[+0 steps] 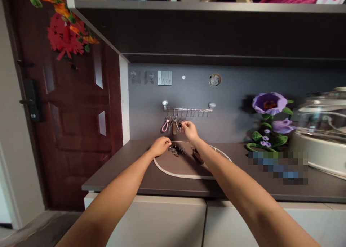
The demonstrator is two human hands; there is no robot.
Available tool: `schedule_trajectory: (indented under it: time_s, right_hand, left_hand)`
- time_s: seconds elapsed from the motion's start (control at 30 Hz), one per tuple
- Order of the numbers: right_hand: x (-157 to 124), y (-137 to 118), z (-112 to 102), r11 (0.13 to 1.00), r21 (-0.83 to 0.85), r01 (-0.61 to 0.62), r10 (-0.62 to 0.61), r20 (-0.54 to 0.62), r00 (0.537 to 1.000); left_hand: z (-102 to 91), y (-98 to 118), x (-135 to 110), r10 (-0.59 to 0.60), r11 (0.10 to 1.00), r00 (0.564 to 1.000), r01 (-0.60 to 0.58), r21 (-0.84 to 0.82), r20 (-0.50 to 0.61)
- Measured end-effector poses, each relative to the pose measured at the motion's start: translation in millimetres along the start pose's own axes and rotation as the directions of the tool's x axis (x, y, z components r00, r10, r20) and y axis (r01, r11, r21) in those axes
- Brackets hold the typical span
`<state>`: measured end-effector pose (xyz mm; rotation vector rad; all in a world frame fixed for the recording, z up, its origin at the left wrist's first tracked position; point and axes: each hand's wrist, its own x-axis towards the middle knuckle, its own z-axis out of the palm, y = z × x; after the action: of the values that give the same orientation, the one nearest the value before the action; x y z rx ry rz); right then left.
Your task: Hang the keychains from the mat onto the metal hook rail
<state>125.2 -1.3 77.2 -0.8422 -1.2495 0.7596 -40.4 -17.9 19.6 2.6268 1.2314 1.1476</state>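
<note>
A metal hook rack (188, 110) is fixed to the grey back panel. From its left hooks hang a pink loop keychain (165, 126) and a brown key fob (174, 127). My right hand (190, 130) is up at the rack, its fingers pinched on a small bunch of keys (180, 125) just right of the fob. Lower down, my left hand (161, 146) has its fingers curled together beside a pile of keys (176, 150) on the pale-rimmed mat (178, 175). Whatever its fingertips hold is hidden. A dark brown key case (198, 156) lies on the mat, partly behind my right forearm.
Purple artificial flowers (269, 103) and a clear-topped appliance (316, 139) stand on the counter (113, 167) to the right. A shelf (205, 31) overhangs it. On the left is a dark red door (78, 131).
</note>
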Motion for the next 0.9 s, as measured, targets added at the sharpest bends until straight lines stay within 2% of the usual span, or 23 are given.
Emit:
schedule_trajectory:
  time_s: [0.33, 0.67, 0.9]
  right_hand:
    - [32.2, -25.5, 24.6, 0.989, 0.083, -0.125, 0.134, -0.109, 0.985]
    - [51.3, -19.6, 36.5, 0.966, 0.131, -0.221, 0.244, -0.203, 0.948]
    - [54.6, -16.7, 39.7, 0.953, 0.160, -0.256, 0.286, -0.202, 0.937]
  left_hand:
    - [2.5, -2.1, 1.2, 0.002, 1.000, 1.000, -0.002, 0.022, -0.005]
    - [5.4, -6.5, 2.6, 0.014, 0.999, 1.000, -0.014, 0.031, -0.003]
    - [5.3, -7.3, 2.9, 0.013, 0.999, 1.000, -0.013, 0.046, 0.006]
